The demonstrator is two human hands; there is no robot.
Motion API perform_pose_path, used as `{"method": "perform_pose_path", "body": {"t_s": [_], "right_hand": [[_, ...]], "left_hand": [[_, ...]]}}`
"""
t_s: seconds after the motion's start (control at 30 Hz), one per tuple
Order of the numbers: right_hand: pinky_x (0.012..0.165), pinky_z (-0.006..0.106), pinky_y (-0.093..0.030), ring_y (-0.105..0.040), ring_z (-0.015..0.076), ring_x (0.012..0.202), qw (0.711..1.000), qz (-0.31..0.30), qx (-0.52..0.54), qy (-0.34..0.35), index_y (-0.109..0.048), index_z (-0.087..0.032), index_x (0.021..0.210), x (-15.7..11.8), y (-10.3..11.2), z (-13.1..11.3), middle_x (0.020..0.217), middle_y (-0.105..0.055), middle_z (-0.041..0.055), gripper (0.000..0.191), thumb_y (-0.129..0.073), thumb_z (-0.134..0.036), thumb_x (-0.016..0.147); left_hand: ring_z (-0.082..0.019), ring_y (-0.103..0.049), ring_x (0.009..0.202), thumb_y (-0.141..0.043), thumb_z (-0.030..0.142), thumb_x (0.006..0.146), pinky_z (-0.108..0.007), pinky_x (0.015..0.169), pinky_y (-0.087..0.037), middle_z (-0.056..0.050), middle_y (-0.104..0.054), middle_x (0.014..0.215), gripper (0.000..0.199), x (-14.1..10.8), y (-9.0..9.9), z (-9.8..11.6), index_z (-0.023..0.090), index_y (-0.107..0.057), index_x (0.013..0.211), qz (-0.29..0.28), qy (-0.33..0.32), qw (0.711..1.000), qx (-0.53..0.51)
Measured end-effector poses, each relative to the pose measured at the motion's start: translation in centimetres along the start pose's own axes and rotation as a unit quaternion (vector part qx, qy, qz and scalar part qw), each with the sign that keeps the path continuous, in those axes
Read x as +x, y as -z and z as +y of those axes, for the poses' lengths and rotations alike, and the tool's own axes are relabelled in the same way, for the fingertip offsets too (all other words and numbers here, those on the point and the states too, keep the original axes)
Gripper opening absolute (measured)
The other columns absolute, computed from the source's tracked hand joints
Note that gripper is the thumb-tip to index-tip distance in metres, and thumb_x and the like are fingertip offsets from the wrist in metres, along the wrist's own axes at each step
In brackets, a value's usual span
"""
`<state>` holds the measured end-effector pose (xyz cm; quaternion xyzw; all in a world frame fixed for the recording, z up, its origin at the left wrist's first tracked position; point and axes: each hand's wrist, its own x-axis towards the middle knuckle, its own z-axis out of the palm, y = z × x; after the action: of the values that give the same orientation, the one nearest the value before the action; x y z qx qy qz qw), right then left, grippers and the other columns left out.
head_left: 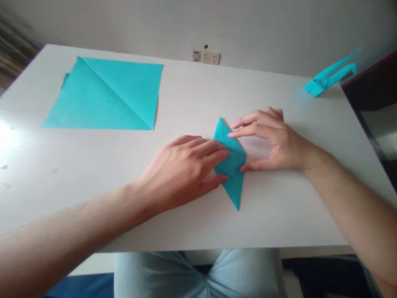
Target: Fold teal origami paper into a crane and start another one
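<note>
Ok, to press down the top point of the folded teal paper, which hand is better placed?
Right, probably. The right hand has its fingertips at the upper part of the folded teal paper, close to the top point, while the left hand lies lower, against the paper's middle.

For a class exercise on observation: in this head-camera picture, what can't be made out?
Head view:
- Middle of the folded teal paper: covered by the left hand and right hand.
- Paper figure at upper right: blurred.
- Dark striped objects at far left: blurred, cut off by the picture edge.
</note>
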<state>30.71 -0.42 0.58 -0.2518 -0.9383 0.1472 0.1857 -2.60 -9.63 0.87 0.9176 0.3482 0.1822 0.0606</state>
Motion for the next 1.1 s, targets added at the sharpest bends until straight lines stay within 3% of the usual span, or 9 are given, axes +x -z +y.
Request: {"method": "perform_pose_path", "body": {"t_s": [0.1, 0.2, 0.33, 0.57, 0.73, 0.9, 1.1], "right_hand": [[0.117, 0.065, -0.05, -0.084, 0.0365, 0.123, 0.999, -0.021, -0.013, 0.042, -0.086, -0.041, 0.14, 0.4, 0.1, -1.0, 0.151, -0.093, 0.0062, 0.049, -0.092, -0.081, 0.111], [0.116, 0.059, -0.048, -0.084, 0.029, 0.11, 0.998, -0.017, -0.02, 0.065, -0.087, -0.037, 0.127, 0.6, 0.1, -1.6, 0.137, -0.097, 0.0004, 0.041, -0.079, -0.077, 0.122], [0.119, 0.057, -0.053, -0.087, 0.0275, 0.11, 0.997, -0.035, -0.029, 0.069, -0.093, -0.041, 0.13, 0.8, 0.0, -1.8, 0.137, -0.098, -0.003, 0.032, -0.075, -0.068, 0.127], [0.101, 0.051, -0.07, -0.091, 0.0256, 0.103, 0.981, -0.011, -0.1, 0.166, -0.095, -0.037, 0.129, 1.1, 0.4, -2.5, 0.126, -0.1, -0.0002, 0.025, -0.082, -0.058, 0.125], [0.093, 0.053, -0.077, -0.095, 0.0281, 0.104, 0.984, -0.077, -0.124, 0.105, -0.099, -0.044, 0.128, 1.1, 0.9, -3.7, 0.121, -0.1, -0.0028, 0.025, -0.076, -0.054, 0.127], [0.069, 0.039, -0.069, -0.091, 0.0221, 0.083, 0.951, 0.052, -0.152, 0.264, -0.093, -0.024, 0.12, 1.2, 0.7, -3.6, 0.106, -0.099, 0.0041, 0.012, -0.086, -0.033, 0.124], [0.069, 0.041, -0.064, -0.088, 0.0226, 0.082, 0.965, 0.069, -0.102, 0.233, -0.091, -0.027, 0.124, 1.0, -0.1, -3.1, 0.108, -0.099, 0.0041, 0.008, -0.093, -0.032, 0.118]], "left_hand": [[-0.029, -0.094, 0.126, -0.073, 0.045, 0.13, -0.046, 0.116, -0.072, -0.009, -0.096, 0.144, 0.028, 0.1, 0.2, -0.9, 0.025, -0.087, 0.145, 0.008, 0.009, 1.0, -0.01], [-0.028, -0.095, 0.12, -0.079, 0.047, 0.128, -0.042, 0.11, -0.072, -0.008, -0.097, 0.133, 0.025, 0.3, 0.4, -1.3, 0.025, -0.089, 0.134, 0.008, 0.014, 1.0, -0.022], [-0.028, -0.095, 0.116, -0.08, 0.045, 0.127, -0.042, 0.104, -0.071, -0.007, -0.098, 0.129, 0.022, 0.6, 0.5, -1.4, 0.027, -0.091, 0.134, 0.009, 0.017, 1.0, -0.018], [-0.027, -0.094, 0.109, -0.071, 0.046, 0.13, -0.043, 0.1, -0.071, -0.008, -0.096, 0.125, 0.029, 0.7, 0.4, -1.4, 0.029, -0.094, 0.13, -0.009, 0.021, 1.0, 0.009], [-0.028, -0.093, 0.108, -0.071, 0.051, 0.127, -0.044, 0.1, -0.072, -0.007, -0.096, 0.125, 0.032, 0.6, 0.4, -1.4, 0.03, -0.094, 0.134, -0.009, 0.014, 1.0, 0.013], [-0.03, -0.093, 0.108, -0.072, 0.053, 0.127, -0.045, 0.097, -0.069, -0.006, -0.096, 0.128, 0.031, 0.7, 0.5, -1.3, 0.032, -0.094, 0.135, -0.022, 0.022, 0.999, 0.01], [-0.03, -0.092, 0.113, -0.067, 0.046, 0.128, -0.048, 0.106, -0.068, -0.006, -0.094, 0.128, 0.032, 0.8, 0.4, -1.3, 0.035, -0.095, 0.134, -0.028, 0.037, 0.999, -0.019]]}}
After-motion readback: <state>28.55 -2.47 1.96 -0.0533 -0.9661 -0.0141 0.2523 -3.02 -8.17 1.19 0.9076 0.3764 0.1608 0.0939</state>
